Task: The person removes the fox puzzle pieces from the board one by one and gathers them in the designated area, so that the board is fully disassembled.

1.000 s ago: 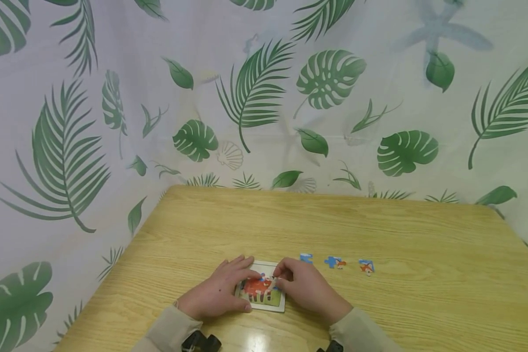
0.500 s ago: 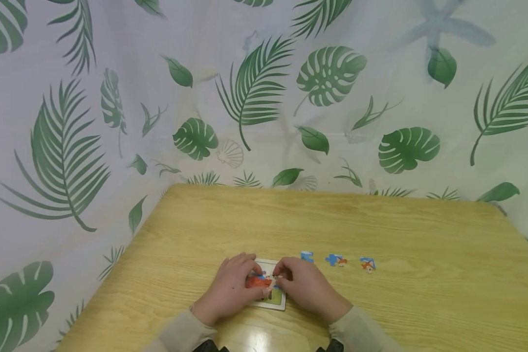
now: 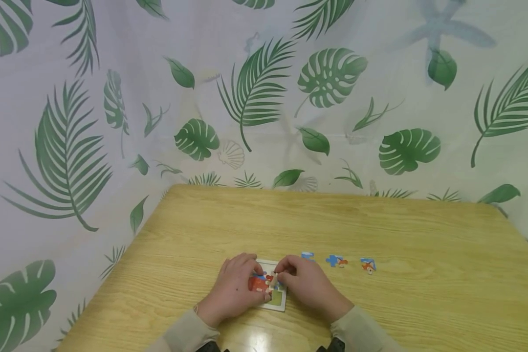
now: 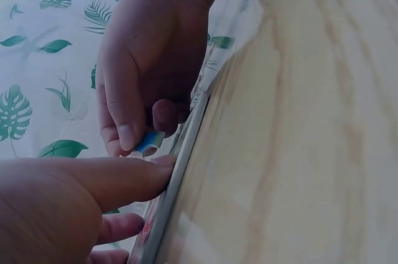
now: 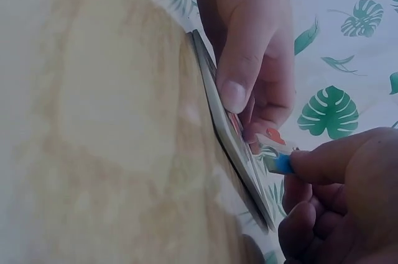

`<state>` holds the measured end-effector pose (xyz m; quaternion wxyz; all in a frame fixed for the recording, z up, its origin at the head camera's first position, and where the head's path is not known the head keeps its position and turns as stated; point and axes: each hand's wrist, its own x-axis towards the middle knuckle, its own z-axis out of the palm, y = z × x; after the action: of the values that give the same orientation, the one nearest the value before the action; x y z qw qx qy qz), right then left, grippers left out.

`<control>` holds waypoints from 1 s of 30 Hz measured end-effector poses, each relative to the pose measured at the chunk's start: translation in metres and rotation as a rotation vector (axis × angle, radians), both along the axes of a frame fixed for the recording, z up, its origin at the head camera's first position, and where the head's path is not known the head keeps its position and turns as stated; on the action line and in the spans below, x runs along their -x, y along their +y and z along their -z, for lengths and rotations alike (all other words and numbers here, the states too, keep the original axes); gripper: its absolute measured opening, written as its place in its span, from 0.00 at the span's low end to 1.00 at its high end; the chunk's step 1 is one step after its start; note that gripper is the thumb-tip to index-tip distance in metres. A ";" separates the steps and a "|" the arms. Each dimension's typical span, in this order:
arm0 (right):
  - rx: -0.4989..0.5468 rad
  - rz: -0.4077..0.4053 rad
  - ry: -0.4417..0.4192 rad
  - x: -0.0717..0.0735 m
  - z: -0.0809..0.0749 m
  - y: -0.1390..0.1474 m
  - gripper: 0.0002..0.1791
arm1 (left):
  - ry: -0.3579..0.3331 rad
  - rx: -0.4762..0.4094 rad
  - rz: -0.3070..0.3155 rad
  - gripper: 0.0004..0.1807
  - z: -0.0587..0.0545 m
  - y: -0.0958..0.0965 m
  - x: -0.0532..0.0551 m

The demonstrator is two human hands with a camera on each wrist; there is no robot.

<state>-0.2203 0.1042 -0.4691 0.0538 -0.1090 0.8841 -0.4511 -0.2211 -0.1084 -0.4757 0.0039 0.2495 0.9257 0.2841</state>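
Note:
A small jigsaw puzzle board (image 3: pixel 278 307) with a white border and an animal picture lies on the table, partly covered by both hands. My right hand (image 3: pixel 307 282) pinches a puzzle piece (image 5: pixel 281 162) between thumb and fingertips, tilted above the board's right half. Blue, red and pale patches show on this piece. From the left, my left hand (image 3: pixel 235 286) reaches over the board, with its thumb and fingertips on the picture. In the left wrist view, its extended thumb (image 4: pixel 134 180) touches near the board's edge.
Beyond my right hand, three loose puzzle pieces lie in a row: a blue one (image 3: pixel 307 255), a blue and red one (image 3: pixel 336 260), and one with an orange animal (image 3: pixel 368 265). A leaf-print cloth (image 3: pixel 264 98) hangs behind the wooden table (image 3: pixel 400 303).
My left hand has slid to the right over the board, its thumb now farther in on the picture. The right hand stays nearly in place, pinching the piece.

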 end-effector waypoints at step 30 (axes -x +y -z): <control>-0.090 0.001 -0.051 0.001 -0.017 0.074 0.03 | -0.197 0.018 0.129 0.32 -0.004 -0.021 0.007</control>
<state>-0.2214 0.1783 -0.4521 0.0807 -0.0944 0.9021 -0.4134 -0.2280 -0.1298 -0.4713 0.1154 0.2792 0.9055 0.2979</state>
